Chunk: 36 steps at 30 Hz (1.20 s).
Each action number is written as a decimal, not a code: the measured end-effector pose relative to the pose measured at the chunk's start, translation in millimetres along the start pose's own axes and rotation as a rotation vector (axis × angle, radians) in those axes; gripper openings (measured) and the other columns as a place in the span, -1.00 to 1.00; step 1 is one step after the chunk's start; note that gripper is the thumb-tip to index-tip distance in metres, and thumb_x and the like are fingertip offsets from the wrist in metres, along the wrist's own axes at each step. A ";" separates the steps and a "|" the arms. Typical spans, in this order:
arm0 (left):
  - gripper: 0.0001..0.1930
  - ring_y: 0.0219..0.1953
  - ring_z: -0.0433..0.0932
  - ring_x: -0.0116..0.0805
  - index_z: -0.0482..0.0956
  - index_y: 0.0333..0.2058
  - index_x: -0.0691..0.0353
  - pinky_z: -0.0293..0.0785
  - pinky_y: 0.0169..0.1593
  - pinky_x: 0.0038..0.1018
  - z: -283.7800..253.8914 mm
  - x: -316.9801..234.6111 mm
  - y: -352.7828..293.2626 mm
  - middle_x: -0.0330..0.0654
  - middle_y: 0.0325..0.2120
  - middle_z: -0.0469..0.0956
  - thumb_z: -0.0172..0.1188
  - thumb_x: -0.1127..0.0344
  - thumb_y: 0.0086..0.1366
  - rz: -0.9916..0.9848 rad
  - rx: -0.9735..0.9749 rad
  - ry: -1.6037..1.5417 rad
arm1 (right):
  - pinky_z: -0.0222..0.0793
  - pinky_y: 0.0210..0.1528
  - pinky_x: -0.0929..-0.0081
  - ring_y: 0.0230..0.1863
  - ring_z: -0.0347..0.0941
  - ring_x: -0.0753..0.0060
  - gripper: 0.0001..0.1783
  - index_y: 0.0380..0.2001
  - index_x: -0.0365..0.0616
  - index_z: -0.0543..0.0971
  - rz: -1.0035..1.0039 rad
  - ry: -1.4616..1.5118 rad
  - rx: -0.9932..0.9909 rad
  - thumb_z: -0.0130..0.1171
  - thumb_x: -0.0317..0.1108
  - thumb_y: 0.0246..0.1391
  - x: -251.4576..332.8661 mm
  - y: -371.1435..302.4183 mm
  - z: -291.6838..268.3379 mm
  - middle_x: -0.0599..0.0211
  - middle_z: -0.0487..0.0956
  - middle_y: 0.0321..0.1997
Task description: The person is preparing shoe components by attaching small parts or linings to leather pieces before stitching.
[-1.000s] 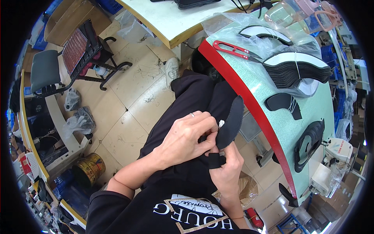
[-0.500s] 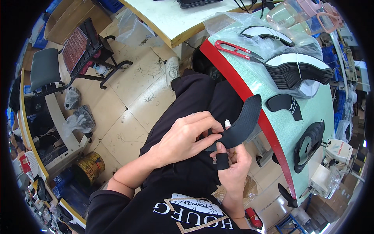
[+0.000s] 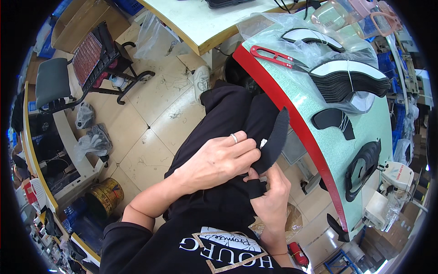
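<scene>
A curved black strip of fabric-like material [image 3: 276, 137] is held up above my lap, its tip rising toward the table's red edge. My left hand [image 3: 223, 157], with a ring on one finger, pinches the strip's lower end; its fingertips are partly hidden. From below, my right hand [image 3: 273, 194] grips the same end between thumb and fingers. A black sleeve [image 3: 257, 188] wraps the right thumb. Beside the left fingertips shows a small white scrap [image 3: 263, 143], and I cannot tell what it is attached to.
On the green table [image 3: 326, 153] lie red-handled thread snips [image 3: 273, 55], tied stacks of black curved pieces [image 3: 349, 80], a small tied bundle [image 3: 331, 119] and looped black pieces [image 3: 362, 171]. A white machine [image 3: 383, 196] stands at right. A chair [image 3: 86, 68] is at left.
The black strip has turned to a narrower, more edge-on angle, its tip shifting left. My left hand has rolled over, showing more of its back, and both hands still grip the strip.
</scene>
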<state>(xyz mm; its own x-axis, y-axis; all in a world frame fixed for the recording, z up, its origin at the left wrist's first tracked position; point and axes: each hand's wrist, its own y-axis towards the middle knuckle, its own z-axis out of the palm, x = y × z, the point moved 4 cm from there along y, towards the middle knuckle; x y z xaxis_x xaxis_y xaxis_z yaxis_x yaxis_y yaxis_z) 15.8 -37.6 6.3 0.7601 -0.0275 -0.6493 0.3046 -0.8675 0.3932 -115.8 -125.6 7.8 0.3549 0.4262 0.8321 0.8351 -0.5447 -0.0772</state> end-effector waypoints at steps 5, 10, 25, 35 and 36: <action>-0.85 -0.42 0.56 -0.39 0.59 -0.35 0.27 0.47 -0.38 -0.51 -14.3 27.1 -6.7 -0.23 -0.44 0.56 0.25 0.64 0.11 -0.395 -0.160 -0.152 | 0.53 -0.39 0.55 -0.42 0.65 0.43 -0.70 0.00 -0.41 0.53 0.197 0.204 -0.082 0.25 -0.58 0.21 2.6 -0.2 -8.6 0.21 0.63 -0.29; -0.73 -0.42 0.55 -0.55 0.67 -0.09 0.28 0.47 -0.40 -0.59 -9.6 18.6 -8.3 -0.22 -0.32 0.63 0.28 0.58 0.22 -0.526 0.020 -0.555 | 0.49 -0.40 0.72 -0.42 0.64 0.57 -0.53 0.24 -0.37 0.45 0.188 0.334 -0.169 0.19 -0.54 0.28 0.4 2.5 -18.4 0.27 0.66 -0.29; -0.93 -0.52 0.53 -0.59 0.66 -0.34 0.34 0.42 -0.46 -0.62 -2.3 12.1 -2.5 -0.23 -0.49 0.61 0.32 0.57 0.17 -0.555 -0.022 -0.611 | 0.51 -0.42 0.70 -0.40 0.65 0.54 -0.56 0.20 -0.38 0.47 0.096 0.263 -0.202 0.20 -0.56 0.27 1.6 -0.8 -17.3 0.25 0.64 -0.29; -0.93 -0.53 0.51 -0.62 0.66 -0.35 0.33 0.39 -0.48 -0.65 -4.2 21.4 -8.8 -0.29 -0.48 0.60 0.32 0.58 0.17 -0.596 -0.156 -0.449 | 0.54 -0.42 0.66 -0.43 0.65 0.53 -0.58 0.17 -0.38 0.49 0.078 0.199 -0.243 0.22 -0.54 0.27 -2.3 -1.3 -17.7 0.24 0.65 -0.28; -0.93 -0.53 0.51 -0.62 0.67 -0.34 0.33 0.39 -0.47 -0.65 -4.9 19.7 -8.5 -0.28 -0.48 0.60 0.32 0.58 0.18 -0.572 -0.152 -0.455 | 0.54 -0.42 0.66 -0.43 0.65 0.53 -0.58 0.17 -0.38 0.49 0.079 0.198 -0.243 0.22 -0.54 0.27 -1.5 -1.2 -18.0 0.24 0.65 -0.28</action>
<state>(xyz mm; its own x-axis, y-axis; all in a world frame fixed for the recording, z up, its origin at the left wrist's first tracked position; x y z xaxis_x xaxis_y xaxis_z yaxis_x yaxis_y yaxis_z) 31.1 -28.3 -6.6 0.1563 0.1766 -0.9718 0.6824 -0.7306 -0.0230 -124.9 -138.6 16.5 0.3056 0.2399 0.9214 0.6750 -0.7371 -0.0320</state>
